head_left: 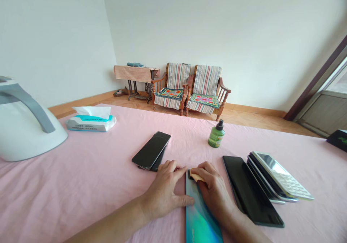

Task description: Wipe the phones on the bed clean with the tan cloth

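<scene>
A shiny blue-green smartphone (pixel 199 219) lies back side up on the pink cloth in front of me. My right hand (pixel 213 185) pinches a small yellowish cloth (pixel 197 178) and presses it on the phone's far end, beside the dark camera block. My left hand (pixel 169 188) rests along the phone's left edge, thumb touching its back and fingers apart, with nothing gripped. Just beyond the left hand, a black phone (pixel 152 150) lies on top of another dark one. Right of my right hand lies a large black phone (pixel 248 188), beside a stack topped by a white keypad phone (pixel 282 174).
A green spray bottle (pixel 216 134) stands beyond my hands. At the left are a tissue pack (pixel 90 123) and a large white and grey appliance (pixel 27 127). A black box (pixel 337 140) sits at the far right edge. Two wooden chairs (pixel 173 91) stand behind the pink-covered surface (pixel 94 185).
</scene>
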Demonstrator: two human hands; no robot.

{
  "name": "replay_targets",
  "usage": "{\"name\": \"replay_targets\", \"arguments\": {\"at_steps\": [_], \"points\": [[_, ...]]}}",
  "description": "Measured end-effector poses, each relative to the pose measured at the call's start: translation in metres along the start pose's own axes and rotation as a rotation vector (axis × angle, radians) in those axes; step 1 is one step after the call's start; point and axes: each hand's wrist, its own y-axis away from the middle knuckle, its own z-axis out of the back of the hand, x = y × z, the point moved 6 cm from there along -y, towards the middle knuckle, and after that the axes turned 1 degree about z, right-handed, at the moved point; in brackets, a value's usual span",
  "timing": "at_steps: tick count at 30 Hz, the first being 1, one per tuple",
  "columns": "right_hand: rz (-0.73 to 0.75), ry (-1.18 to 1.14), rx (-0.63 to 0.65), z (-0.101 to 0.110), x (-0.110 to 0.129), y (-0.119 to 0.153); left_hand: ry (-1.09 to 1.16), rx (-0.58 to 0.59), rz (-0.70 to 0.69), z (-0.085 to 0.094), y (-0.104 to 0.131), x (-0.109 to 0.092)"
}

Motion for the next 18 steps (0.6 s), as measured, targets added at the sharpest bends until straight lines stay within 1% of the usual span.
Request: {"name": "replay_targets", "arguments": {"at_steps": [5,10,15,18], "points": [[0.042,-0.029,0.033,0.0,0.0,0.003,-0.023,0.006,0.015,-0.001,0.0,0.002],[-0.002,0.011,-0.025,0.004,-0.008,-0.004,-0.021,0.015,0.018,-0.002,0.0,0.001],[0.014,0.036,0.021,-0.004,0.001,-0.014,-0.013,0.014,0.025,-0.002,0.0,0.002],[-0.005,0.101,0.038,-0.004,-0.001,-0.017,-0.01,-0.001,0.021,-0.002,-0.001,0.003]]}}
